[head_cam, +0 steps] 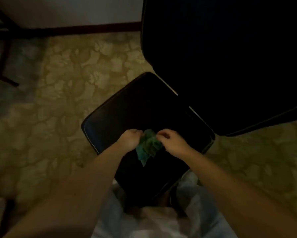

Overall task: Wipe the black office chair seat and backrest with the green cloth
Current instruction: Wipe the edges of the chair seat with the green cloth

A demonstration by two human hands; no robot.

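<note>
The backrest (pixel 221 57) is cut off by the top and right edges.

Crumpled soft green cloth (pixel 148 146), smooth faintly glossy black seat (pixel 127 110), patterned matt floor (pixel 58 100)

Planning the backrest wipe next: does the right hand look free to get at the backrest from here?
Probably yes. The right hand pinches the green cloth over the seat, and nothing stands between it and the backrest beyond.

bare forearms (pixel 96 170), pale blue jeans (pixel 192 191)
</note>
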